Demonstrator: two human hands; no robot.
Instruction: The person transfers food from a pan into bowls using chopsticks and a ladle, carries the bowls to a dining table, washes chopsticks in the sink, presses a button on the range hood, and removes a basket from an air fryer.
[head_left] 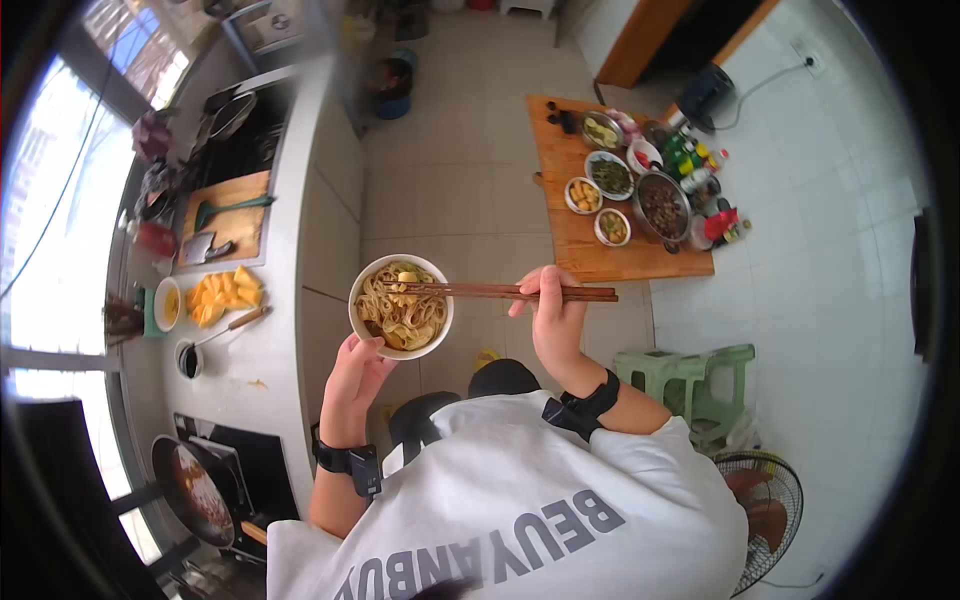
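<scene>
A white bowl full of noodles rests in my left hand, whose thumb lies on the rim and whose other fingers are mostly hidden under the bowl. Brown wooden chopsticks are gripped in my right hand, to the right of the bowl. Their tips reach over the noodles, beside a pale yellow piece near the bowl's upper part.
At the right, a wooden table bears several dishes and bottles; a green stool and a fan stand below it. The left counter holds a cutting board, cleaver and yellow pieces, with a pan nearby.
</scene>
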